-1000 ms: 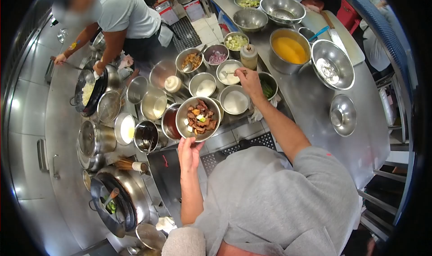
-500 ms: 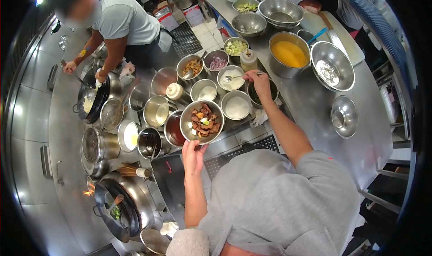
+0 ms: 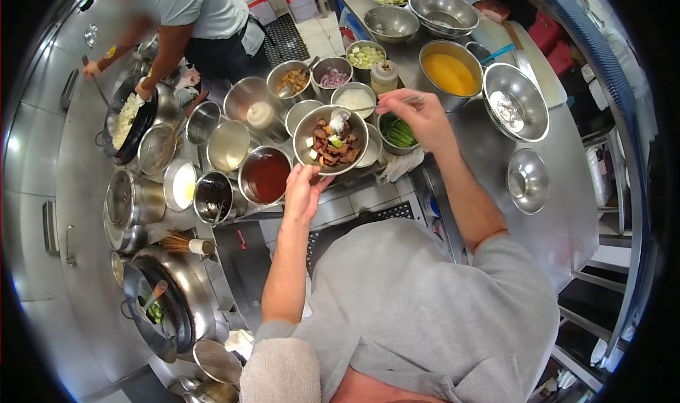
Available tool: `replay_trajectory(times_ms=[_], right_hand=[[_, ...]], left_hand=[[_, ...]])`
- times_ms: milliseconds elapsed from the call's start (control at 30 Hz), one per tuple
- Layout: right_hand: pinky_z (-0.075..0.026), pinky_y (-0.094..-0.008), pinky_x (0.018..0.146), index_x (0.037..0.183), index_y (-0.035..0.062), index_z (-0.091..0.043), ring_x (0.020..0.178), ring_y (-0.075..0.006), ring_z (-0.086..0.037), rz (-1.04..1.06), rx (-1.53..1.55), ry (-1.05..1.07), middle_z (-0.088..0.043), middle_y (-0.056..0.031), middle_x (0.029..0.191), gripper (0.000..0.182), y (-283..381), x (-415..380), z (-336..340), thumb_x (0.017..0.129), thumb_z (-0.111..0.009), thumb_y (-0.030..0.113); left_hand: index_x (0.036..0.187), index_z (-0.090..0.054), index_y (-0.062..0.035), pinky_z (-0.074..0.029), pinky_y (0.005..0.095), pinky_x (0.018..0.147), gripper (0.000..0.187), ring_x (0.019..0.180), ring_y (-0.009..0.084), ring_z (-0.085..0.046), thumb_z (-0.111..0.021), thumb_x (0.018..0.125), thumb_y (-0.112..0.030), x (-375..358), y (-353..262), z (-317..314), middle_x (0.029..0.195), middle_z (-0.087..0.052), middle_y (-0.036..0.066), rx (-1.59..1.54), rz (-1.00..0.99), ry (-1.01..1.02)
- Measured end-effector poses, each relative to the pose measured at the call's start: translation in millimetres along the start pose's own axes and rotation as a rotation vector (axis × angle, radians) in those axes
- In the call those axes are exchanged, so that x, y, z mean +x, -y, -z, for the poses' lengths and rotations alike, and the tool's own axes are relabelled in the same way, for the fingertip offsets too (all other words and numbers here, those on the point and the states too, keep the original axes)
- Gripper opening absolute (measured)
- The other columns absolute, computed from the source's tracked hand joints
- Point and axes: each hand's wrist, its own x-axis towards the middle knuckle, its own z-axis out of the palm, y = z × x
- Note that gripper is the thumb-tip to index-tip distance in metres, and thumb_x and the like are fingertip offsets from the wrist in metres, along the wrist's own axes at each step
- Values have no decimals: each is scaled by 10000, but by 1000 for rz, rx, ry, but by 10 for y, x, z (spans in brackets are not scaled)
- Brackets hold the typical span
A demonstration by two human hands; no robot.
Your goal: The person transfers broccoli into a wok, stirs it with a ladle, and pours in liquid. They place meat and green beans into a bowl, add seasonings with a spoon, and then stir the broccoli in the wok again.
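Observation:
A steel bowl [image 3: 303,139] of browned meat pieces [image 3: 334,148] with a few white and green bits is held at its lower rim by my left hand [image 3: 304,190]. My right hand [image 3: 418,116] grips the handle of a metal spoon [image 3: 366,108], whose head, carrying something white, is over the meat. Just behind the bowl stands a tin of white powder [image 3: 353,98]. Cut green stalks [image 3: 400,132] fill the tin below my right hand.
Pots of red sauce [image 3: 266,178] and dark sauce [image 3: 213,196] stand left of the bowl. An orange liquid pot [image 3: 450,73] is at the right. A co-worker [image 3: 195,20] works at a wok [image 3: 131,130] at upper left. Another wok [image 3: 152,311] sits lower left.
My right hand has brought the spoon from the white powder tin to over the meat bowl. The bowl has shifted up in view. The green stalks now show more fully.

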Motion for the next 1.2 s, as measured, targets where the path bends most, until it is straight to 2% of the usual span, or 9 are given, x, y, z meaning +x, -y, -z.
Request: replay_trajectory(times_ms=[100,200,300,433,667,867,967,1100,1200], right_hand=[[-473,-320,810,905,-14,-673,955,-258,-636,530,-766,4,-690,-145,907,122,359,-120,-105,839,-617,71],[-472,-354,825,893,-6,-677,1014,-284,-608,536,-667,-57,-679,-152,937,105,533,-185,-126,803,-628,15],[-482,-345,814,902,-22,-675,987,-279,-623,601,-590,-57,-680,-146,909,113,696,-219,-181,812,-608,-2],[-486,-335,809,925,-31,-673,970,-279,-629,683,-559,-20,-684,-132,903,141,721,-348,-349,832,-568,-18],[-478,-339,829,957,-25,-669,983,-276,-620,681,-438,-137,-673,-138,919,161,-103,-403,-787,825,-578,-40],[-492,-411,717,861,15,-665,794,-348,-618,495,-825,-48,-645,-180,787,93,-1350,16,-1050,783,-614,14],[-477,-466,614,757,30,-637,711,-399,-597,560,-859,-292,-623,-200,736,71,-496,159,-1313,798,-611,82],[-490,-308,657,913,-3,-671,740,-245,-640,890,-475,-371,-673,-137,828,117,1270,-359,-1423,850,-620,80],[-486,-286,660,919,-27,-647,754,-207,-633,1036,-169,-297,-661,-104,820,102,1663,-1163,-1358,860,-574,13]], left_hand=[[956,-525,-49,-534,427,836,105,845,159,-576,-522,851,-42,-52,-21,-59,871,-566,32,-19,6,13],[955,-516,-52,-527,435,842,100,802,144,-548,-513,856,-52,-123,-6,-2,852,-551,24,-12,8,6],[1080,-506,0,-519,417,885,249,967,222,-567,-498,831,-13,-270,47,211,1084,-550,117,-45,2,7],[1157,-498,-1,-510,418,868,333,993,219,-554,-493,824,-2,-845,41,459,1089,-552,108,-98,-7,-102],[1169,-510,0,-537,423,847,358,929,200,-594,-499,812,10,-1890,208,1109,1084,-585,120,-200,-91,-318],[1141,-527,19,-545,425,857,333,854,172,-592,-495,810,29,-2372,286,1239,1054,-588,108,-271,-159,-404],[1129,-531,16,-552,418,840,317,842,166,-590,-495,814,24,-2547,312,1271,1039,-590,102,-262,-166,-394],[1080,-546,-16,-545,409,798,268,833,148,-585,-505,817,6,-2738,442,1351,1009,-601,76,-218,-150,-370],[1054,-546,-40,-495,416,837,250,911,161,-583,-535,805,-19,-2834,628,1443,1009,-605,60,-207,-82,-318]])
